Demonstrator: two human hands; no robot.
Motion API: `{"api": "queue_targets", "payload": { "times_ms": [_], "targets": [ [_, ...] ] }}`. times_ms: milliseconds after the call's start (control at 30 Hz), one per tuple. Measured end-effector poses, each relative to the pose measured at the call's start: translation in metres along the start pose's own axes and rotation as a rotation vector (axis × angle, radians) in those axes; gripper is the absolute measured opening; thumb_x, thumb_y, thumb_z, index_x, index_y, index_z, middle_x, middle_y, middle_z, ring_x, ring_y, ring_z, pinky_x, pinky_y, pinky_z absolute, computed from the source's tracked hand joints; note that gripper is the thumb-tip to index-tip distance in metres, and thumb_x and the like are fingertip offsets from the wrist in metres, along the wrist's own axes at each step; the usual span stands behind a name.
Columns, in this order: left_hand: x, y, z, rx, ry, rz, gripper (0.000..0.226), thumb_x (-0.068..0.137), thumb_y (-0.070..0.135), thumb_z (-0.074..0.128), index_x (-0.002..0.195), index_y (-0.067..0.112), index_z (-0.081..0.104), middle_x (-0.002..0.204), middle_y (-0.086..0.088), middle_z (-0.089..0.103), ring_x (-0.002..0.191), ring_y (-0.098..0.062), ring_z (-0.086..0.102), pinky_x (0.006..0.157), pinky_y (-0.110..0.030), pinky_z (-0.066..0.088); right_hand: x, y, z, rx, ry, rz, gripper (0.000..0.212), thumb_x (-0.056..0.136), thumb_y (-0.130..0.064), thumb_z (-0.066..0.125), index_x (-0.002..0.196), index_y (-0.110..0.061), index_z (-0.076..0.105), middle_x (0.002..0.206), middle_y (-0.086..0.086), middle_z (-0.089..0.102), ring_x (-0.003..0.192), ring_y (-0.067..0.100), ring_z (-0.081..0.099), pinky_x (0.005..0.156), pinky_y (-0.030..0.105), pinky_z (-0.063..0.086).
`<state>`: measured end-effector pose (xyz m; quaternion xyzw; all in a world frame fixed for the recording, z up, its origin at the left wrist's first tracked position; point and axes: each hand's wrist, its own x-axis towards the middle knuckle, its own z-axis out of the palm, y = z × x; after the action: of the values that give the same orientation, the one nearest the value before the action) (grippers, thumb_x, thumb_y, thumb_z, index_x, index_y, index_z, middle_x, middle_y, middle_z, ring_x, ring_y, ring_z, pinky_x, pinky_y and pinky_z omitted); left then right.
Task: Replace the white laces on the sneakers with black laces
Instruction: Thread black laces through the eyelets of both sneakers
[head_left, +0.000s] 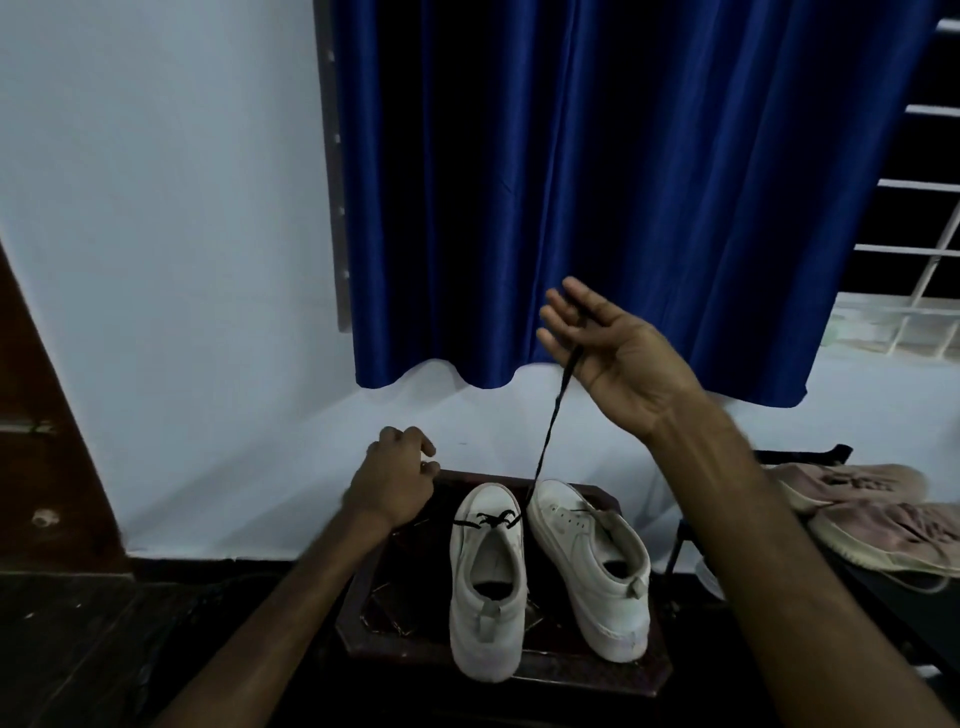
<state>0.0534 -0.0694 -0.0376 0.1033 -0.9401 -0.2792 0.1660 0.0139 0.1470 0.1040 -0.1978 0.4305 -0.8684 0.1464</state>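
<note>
A person's right hand (613, 358) is raised in front of a deep-blue satin curtain (597, 182), fingers loosely fanned and a thin black lace (548, 436) caught among them. The lace runs taut down to the lowest eyelets of a white low-top leather sneaker (488, 613), the one nearer the left hand of a pair standing heels toward the camera on a dark reddish-brown wooden worktop (374, 639). On that shoe the lace crosses just once above the toe. The left hand (395, 483) hovers, fingers curled, at the worktop's far left corner. The step in hand appears to be drawing the lace through to take up slack. Done well, that means pulling upward in line with the eyelet, keeping the flat lace untwisted, matching the two ends for length, and steadying the shoe so that it does not tip against its neighbour. No white laces are visible on either shoe. Exactly which fingers trap the lace is hard to make out, as is whether the left hand holds the other end. A thin dark line crosses the second white sneaker (597, 587), and whether that is another lace cannot be told. A pair of pale pink knit sneakers (883, 525) lies in dim light at right, part of it behind the right forearm.
</note>
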Motion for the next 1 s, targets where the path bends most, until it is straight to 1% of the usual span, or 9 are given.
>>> {"api": "queue_targets", "payload": {
  "times_ms": [100,200,300,467,733,833,900,967,1000],
  "targets": [
    [-0.009,0.022,-0.005,-0.303,0.049,0.060,0.017,0.100,0.027,0.050,0.106,0.019,0.063,0.115,0.000,0.062,0.096,-0.017,0.062,0.079,-0.029,0.050,0.002,0.015,-0.002,-0.023,0.053,-0.016,0.041,0.092,0.020,0.035,0.113,-0.006,0.060,0.110,0.010,0.068,0.097,0.019,0.069,0.092,0.032,0.055],
    [-0.020,0.062,-0.014,-0.805,-0.171,0.030,0.032,0.103,0.037,0.040,0.107,0.017,0.066,0.102,-0.003,0.071,0.078,-0.015,0.065,0.059,-0.030,0.051,0.006,0.036,-0.005,-0.010,0.074,-0.040,0.040,0.092,0.021,0.034,0.109,-0.005,0.059,0.110,0.012,0.068,0.103,0.022,0.068,0.098,0.033,0.051],
    [-0.023,0.084,-0.018,-0.835,-0.246,0.072,0.035,0.102,0.040,0.043,0.109,0.014,0.065,0.095,-0.003,0.074,0.072,-0.017,0.066,0.053,-0.028,0.050,0.008,0.053,-0.008,-0.022,0.075,-0.078,0.040,0.092,0.022,0.033,0.106,-0.005,0.058,0.112,0.014,0.066,0.112,0.025,0.064,0.098,0.031,0.051],
    [-0.015,0.083,-0.016,-0.912,-0.179,0.064,0.014,0.097,0.015,0.059,0.099,0.005,0.068,0.077,-0.004,0.068,0.056,-0.011,0.052,0.042,-0.022,0.040,0.007,0.066,-0.022,-0.056,0.091,-0.109,0.035,0.092,0.021,0.037,0.104,-0.004,0.059,0.112,0.015,0.066,0.111,0.025,0.066,0.098,0.030,0.051],
    [-0.010,0.068,-0.004,-0.832,-0.092,0.085,0.014,0.089,0.000,0.064,0.097,0.009,0.071,0.083,-0.011,0.071,0.072,-0.011,0.060,0.058,-0.025,0.056,0.005,0.074,-0.049,-0.205,0.121,-0.083,0.031,0.093,0.017,0.042,0.107,-0.003,0.059,0.119,0.018,0.065,0.112,0.024,0.065,0.100,0.030,0.050],
    [-0.005,0.064,0.000,-0.657,0.036,0.141,0.012,0.086,0.004,0.067,0.092,0.015,0.066,0.078,-0.010,0.067,0.067,-0.011,0.060,0.053,-0.025,0.054,0.003,0.075,-0.065,-0.581,0.147,-0.026,0.020,0.100,-0.005,0.047,0.115,-0.012,0.059,0.116,0.014,0.068,0.107,0.026,0.067,0.092,0.031,0.052],
    [-0.001,0.062,0.002,-0.574,0.078,0.172,0.013,0.086,0.007,0.069,0.092,0.017,0.062,0.076,-0.005,0.066,0.066,-0.012,0.061,0.055,-0.028,0.056,0.001,0.075,-0.076,-1.209,0.199,0.012,0.026,0.100,-0.034,0.051,0.124,-0.025,0.055,0.113,0.006,0.069,0.096,0.026,0.067,0.084,0.037,0.053],
    [0.001,0.059,0.004,-0.514,0.090,0.192,0.015,0.086,0.011,0.071,0.093,0.019,0.060,0.075,0.000,0.067,0.069,-0.009,0.061,0.063,-0.032,0.057,-0.002,0.077,-0.082,-1.713,0.271,-0.091,0.034,0.097,-0.048,0.049,0.127,-0.033,0.053,0.109,0.000,0.067,0.094,0.023,0.064,0.083,0.038,0.053],
    [0.002,0.059,0.005,-0.505,0.085,0.201,0.016,0.085,0.013,0.072,0.093,0.020,0.059,0.074,0.002,0.067,0.071,-0.008,0.061,0.065,-0.033,0.057,-0.002,0.079,-0.081,-1.732,0.257,-0.184,0.033,0.097,-0.047,0.049,0.126,-0.033,0.056,0.108,-0.001,0.064,0.095,0.019,0.062,0.082,0.035,0.051]
  ]
}}
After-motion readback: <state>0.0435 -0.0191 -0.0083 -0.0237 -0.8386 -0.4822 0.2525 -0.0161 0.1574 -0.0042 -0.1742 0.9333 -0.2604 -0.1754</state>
